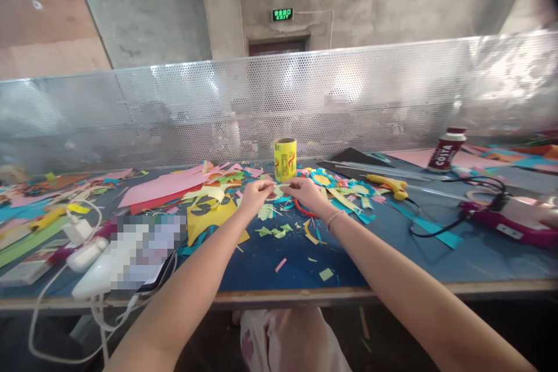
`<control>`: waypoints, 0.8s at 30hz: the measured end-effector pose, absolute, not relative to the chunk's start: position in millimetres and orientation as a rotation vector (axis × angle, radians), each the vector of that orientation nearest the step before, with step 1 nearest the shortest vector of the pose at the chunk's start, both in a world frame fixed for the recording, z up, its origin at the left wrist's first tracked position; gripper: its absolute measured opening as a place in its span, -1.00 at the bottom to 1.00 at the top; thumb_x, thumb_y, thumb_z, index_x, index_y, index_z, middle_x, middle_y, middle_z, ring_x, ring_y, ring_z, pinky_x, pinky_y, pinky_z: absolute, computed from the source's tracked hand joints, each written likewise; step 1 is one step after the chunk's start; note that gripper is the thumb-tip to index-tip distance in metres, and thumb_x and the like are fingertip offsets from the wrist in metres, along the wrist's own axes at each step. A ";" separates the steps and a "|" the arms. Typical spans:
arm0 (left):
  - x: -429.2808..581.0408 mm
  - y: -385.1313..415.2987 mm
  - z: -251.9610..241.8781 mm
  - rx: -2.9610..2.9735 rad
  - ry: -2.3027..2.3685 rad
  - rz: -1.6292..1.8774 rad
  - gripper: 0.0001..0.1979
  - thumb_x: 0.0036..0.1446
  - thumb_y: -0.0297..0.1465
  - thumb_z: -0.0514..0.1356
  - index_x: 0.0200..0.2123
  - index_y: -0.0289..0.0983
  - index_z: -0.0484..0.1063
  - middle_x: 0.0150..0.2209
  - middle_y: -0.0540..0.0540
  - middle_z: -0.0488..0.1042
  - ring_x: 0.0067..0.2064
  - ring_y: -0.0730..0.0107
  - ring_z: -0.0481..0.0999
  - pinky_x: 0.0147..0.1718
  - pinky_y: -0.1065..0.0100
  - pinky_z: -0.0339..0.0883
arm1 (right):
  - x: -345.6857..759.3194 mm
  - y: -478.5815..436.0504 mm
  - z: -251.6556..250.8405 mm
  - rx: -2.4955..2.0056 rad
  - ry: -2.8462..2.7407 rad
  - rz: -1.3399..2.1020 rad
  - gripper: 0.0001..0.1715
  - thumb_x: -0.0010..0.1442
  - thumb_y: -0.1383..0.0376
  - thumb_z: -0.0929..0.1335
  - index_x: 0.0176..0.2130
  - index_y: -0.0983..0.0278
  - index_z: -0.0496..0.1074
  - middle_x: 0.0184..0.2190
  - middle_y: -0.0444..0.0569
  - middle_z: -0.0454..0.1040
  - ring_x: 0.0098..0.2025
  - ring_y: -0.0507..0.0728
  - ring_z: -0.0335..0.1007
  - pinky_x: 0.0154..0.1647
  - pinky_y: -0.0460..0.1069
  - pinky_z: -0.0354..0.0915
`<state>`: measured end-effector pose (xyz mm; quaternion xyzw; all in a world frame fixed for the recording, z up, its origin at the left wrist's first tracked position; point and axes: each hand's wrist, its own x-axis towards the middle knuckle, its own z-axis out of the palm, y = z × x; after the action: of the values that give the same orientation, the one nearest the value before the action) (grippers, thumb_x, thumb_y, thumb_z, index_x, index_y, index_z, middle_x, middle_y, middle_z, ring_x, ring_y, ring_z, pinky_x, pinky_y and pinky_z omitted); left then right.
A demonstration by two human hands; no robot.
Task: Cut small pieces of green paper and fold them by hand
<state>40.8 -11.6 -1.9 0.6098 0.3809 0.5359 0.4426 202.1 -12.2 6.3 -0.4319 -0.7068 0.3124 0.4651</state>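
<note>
Between my two hands is a small pale green piece of paper (pixel 282 188). My left hand (pixel 258 195) pinches its left side with closed fingertips. On its right side, my right hand (pixel 307 193) is pinched shut as well. Just behind stands a yellow roll of tape (pixel 285 163), upright. A red loop (pixel 303 209), perhaps a scissors handle, lies partly hidden by my right hand. Nearer to me are cut light green paper shapes (pixel 274 231). A yellow sheet with cut-outs (pixel 209 218) lies beside my left forearm.
Pink sheets (pixel 168 186) lie left. A phone (pixel 157 261) and white power bank (pixel 108 261) with cables sit front left. Right are a yellow glue gun (pixel 390 184), its cord, a purple power strip (pixel 501 224) and a Costa bottle (pixel 447 151). A perforated metal screen (pixel 183 110) stands behind.
</note>
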 end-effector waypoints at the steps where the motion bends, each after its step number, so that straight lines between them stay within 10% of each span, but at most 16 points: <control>1: 40.9 -12.0 -2.0 1.512 0.938 1.326 -0.84 -0.09 -0.39 0.26 -0.38 -0.35 0.48 -0.46 -0.08 0.52 -0.46 0.45 0.49 -0.30 0.32 0.40 | 202.0 -12.2 6.2 -1.055 -1.738 0.754 -0.62 -0.11 0.06 0.39 -0.43 0.34 0.48 -0.62 -0.11 0.40 -0.56 0.00 0.25 -0.53 -0.09 0.16; 24: 35.2 -13.0 0.3 1.750 1.184 1.158 -0.82 -0.02 -0.31 0.17 -0.46 -0.32 0.43 -0.61 -0.03 0.44 -0.52 0.40 0.45 -0.44 0.38 0.31 | 200.5 -10.1 -2.5 -1.069 -1.876 0.626 -0.75 0.05 0.21 0.30 -0.48 0.32 0.47 -0.66 -0.12 0.39 -0.58 0.01 0.30 -0.52 -0.10 0.23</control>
<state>35.2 -13.0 0.3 0.6781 0.4590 0.4487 0.3580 200.5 -10.1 -2.5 -0.4288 -0.7525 0.2511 0.4322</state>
